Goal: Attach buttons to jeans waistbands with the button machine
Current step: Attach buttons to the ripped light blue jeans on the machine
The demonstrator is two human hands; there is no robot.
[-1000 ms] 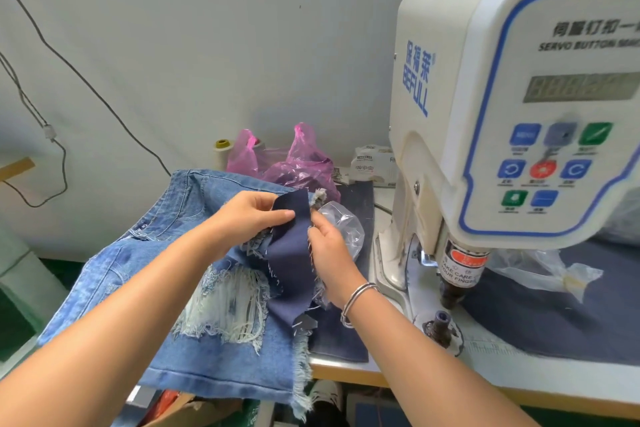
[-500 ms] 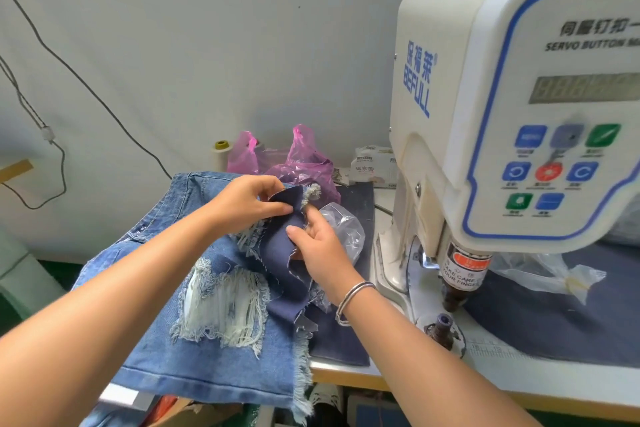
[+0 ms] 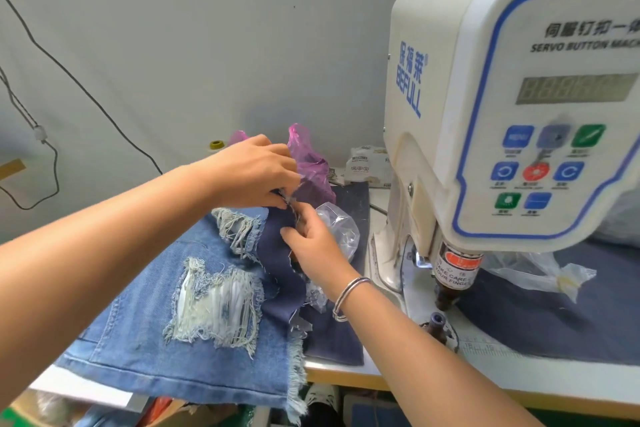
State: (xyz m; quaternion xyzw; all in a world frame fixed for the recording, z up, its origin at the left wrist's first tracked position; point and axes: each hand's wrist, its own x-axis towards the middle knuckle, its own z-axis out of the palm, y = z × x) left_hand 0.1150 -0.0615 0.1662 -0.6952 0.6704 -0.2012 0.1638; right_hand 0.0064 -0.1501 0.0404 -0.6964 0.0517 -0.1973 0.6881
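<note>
Ripped light-blue jeans [image 3: 166, 322] lie over the table's left end. A dark navy cloth scrap [image 3: 277, 274] lies on them at their right side. My left hand [image 3: 252, 173] pinches the scrap's frayed top edge near the pink bag. My right hand [image 3: 311, 243], with a silver bangle on the wrist, holds the scrap just below, fingers curled on the cloth. The white servo button machine [image 3: 502, 114] stands to the right, its punch head [image 3: 453, 274] above the lower die [image 3: 437, 321]. No button is visible.
A clear plastic bag [image 3: 341, 229] and a pink plastic bag [image 3: 311, 166] sit behind my hands. A white packet [image 3: 367, 166] lies by the machine. Dark denim [image 3: 554, 319] with a clear bag [image 3: 540, 270] covers the table at right. A thread cone [image 3: 216, 145] stands by the wall.
My left hand has lifted and moved right along the scrap's top edge toward the pink bag. My right hand has shifted slightly up with the cloth. The jeans have slid lower left.
</note>
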